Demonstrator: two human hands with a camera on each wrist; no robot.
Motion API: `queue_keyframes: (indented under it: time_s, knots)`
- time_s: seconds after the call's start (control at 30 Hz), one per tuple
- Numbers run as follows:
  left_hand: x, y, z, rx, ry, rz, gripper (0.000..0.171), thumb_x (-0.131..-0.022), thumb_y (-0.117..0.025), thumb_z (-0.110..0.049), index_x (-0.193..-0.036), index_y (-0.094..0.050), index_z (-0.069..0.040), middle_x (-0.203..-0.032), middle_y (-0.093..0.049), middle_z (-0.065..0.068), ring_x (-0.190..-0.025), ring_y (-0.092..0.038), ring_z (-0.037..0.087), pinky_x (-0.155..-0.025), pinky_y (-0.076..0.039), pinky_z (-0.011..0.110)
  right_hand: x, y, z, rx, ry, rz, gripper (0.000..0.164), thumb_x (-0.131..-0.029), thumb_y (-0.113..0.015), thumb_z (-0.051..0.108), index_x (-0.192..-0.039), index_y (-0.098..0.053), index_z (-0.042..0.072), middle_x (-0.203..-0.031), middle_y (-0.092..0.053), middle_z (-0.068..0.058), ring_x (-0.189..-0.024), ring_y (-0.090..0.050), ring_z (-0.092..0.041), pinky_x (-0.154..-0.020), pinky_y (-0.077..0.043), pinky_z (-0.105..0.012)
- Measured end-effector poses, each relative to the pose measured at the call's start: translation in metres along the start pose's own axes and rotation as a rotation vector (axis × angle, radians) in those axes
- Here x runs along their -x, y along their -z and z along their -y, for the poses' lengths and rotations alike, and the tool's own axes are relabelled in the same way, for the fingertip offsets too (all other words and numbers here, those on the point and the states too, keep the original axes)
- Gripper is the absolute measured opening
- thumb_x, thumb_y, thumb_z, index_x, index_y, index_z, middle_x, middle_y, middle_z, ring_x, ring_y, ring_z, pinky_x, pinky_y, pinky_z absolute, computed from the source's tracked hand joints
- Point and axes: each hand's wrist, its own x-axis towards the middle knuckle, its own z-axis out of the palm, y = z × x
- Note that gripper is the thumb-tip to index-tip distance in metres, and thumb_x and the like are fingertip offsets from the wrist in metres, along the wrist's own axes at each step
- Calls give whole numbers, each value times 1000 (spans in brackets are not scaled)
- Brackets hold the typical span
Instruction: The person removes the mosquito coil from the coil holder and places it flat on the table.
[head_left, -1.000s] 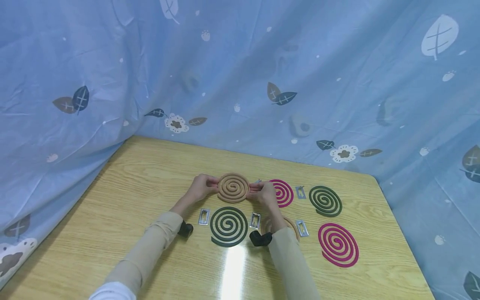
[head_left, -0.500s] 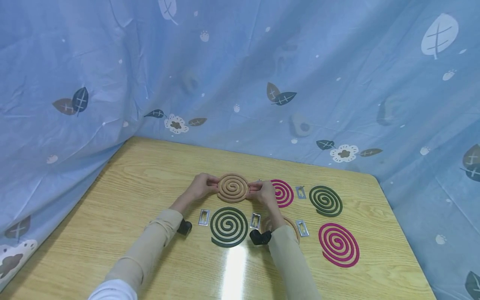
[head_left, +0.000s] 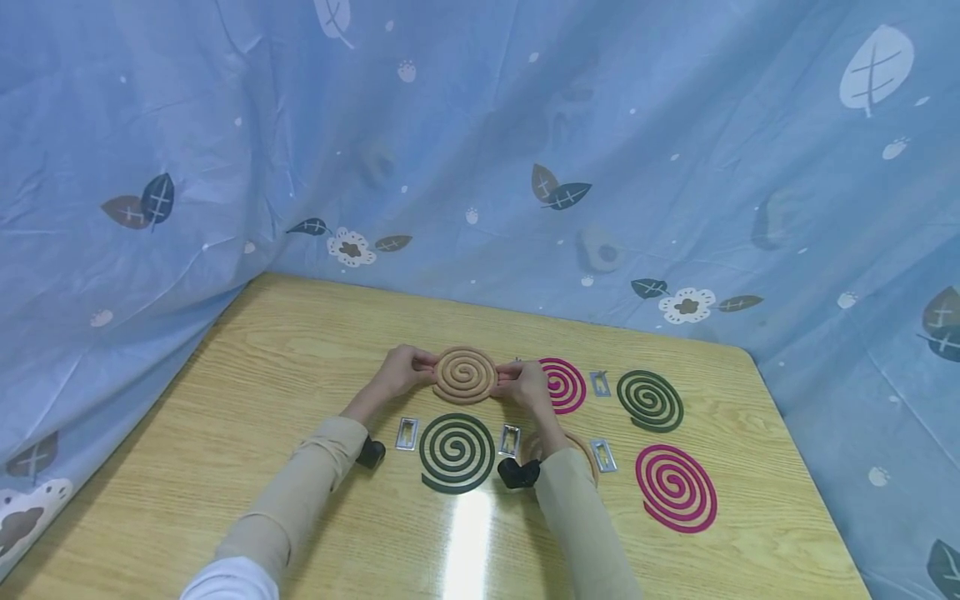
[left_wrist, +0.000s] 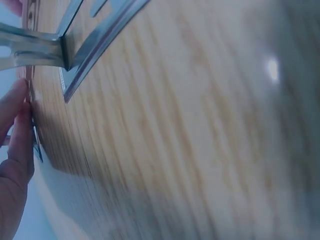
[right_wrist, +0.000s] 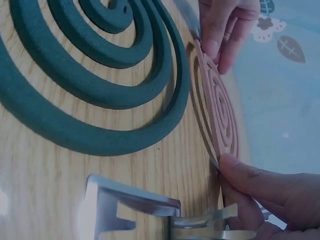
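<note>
A tan mosquito coil [head_left: 465,374] is held flat by its two sides, close over the table. My left hand [head_left: 402,370] pinches its left edge between thumb and fingers, while my right hand [head_left: 528,386] pinches the right edge. The right wrist view shows the coil [right_wrist: 220,107] edge-on, its shadow on the wood beside it. Just nearer on the table lies a dark green coil [head_left: 457,454]. Metal coil stands lie around it, one [left_wrist: 37,48] with its bent-up prong large in the left wrist view. My right forearm partly covers another tan coil [head_left: 590,457].
On the right lie a magenta coil [head_left: 677,489] and a second green coil [head_left: 651,402]. Another magenta coil [head_left: 570,386] sits right behind my right hand. More metal stands [head_left: 600,383] lie between the coils. A blue patterned curtain [head_left: 480,150] surrounds the wooden table [head_left: 322,325].
</note>
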Motion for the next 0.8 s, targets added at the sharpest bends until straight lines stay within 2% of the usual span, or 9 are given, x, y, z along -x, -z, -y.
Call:
queue_keyframes:
  time_s: [0.3,0.47,0.6,0.7,0.8]
  knots:
    - [-1,-1,-3,35,28,-37,30,-83,-70,3,-111,-64,11,-100,-69,22,-90,-68,28,-77,-58,28,-3,-4,0,59,56,-36,30,-69,-81,-7,-97,-71,-10,-82,-71,-20,-77,-70,-28,-69,-60,-30]
    - [-2,-1,-2,22,13,-40,30,-82,-70,3,-111,-64,11,-101,-69,23,-90,-68,29,-77,-58,28,-4,-4,1,69,35,-44,32,-69,-81,-6,-99,-71,-7,-84,-72,-18,-78,-69,-26,-72,-58,-30]
    - [-2,-4,1,-25,-50,-60,28,-82,-70,4,-109,-65,10,-101,-68,22,-90,-68,29,-80,-58,31,-2,-1,-1,27,9,-36,31,-70,-80,-6,-99,-70,-8,-86,-72,-18,-79,-70,-25,-72,-59,-30]
    - [-1,-6,3,-59,-114,-118,24,-82,-69,6,-106,-67,8,-100,-69,20,-90,-67,28,-81,-58,32,2,4,-2,-38,-10,-18,32,-72,-79,-4,-103,-69,-9,-89,-71,-19,-81,-70,-25,-70,-58,-27]
    - [4,-5,3,-51,-163,-179,22,-83,-68,7,-105,-68,7,-100,-68,20,-92,-67,30,-83,-58,33,5,14,-1,-125,-23,7,34,-77,-77,-1,-109,-68,-8,-95,-71,-19,-82,-68,-21,-63,-54,-22]
